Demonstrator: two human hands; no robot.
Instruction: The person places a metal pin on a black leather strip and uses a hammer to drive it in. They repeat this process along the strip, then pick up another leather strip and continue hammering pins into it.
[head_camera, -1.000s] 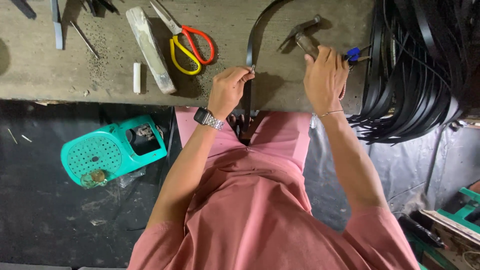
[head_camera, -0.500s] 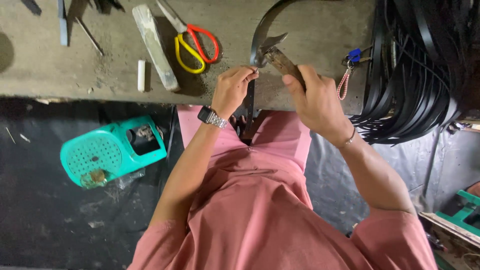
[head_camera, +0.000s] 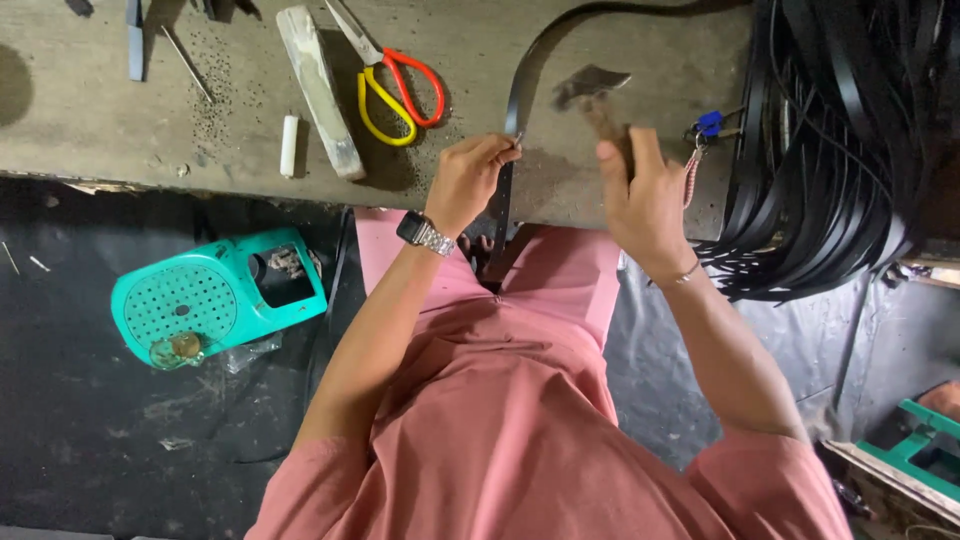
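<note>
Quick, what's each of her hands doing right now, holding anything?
Left hand: closed, pinching a small nail against the black strap.
Right hand: closed around the handle of a hammer, raised over the workbench.

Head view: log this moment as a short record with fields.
Left hand: pinches a small nail against the black strap on the workbench
Right hand: grips a hammer, head raised beside the strap
Strap: runs across the bench and hangs over its front edge
On bench: red-and-yellow scissors, pale block
Right side: bundle of black straps
Floor: teal plastic stool
</note>
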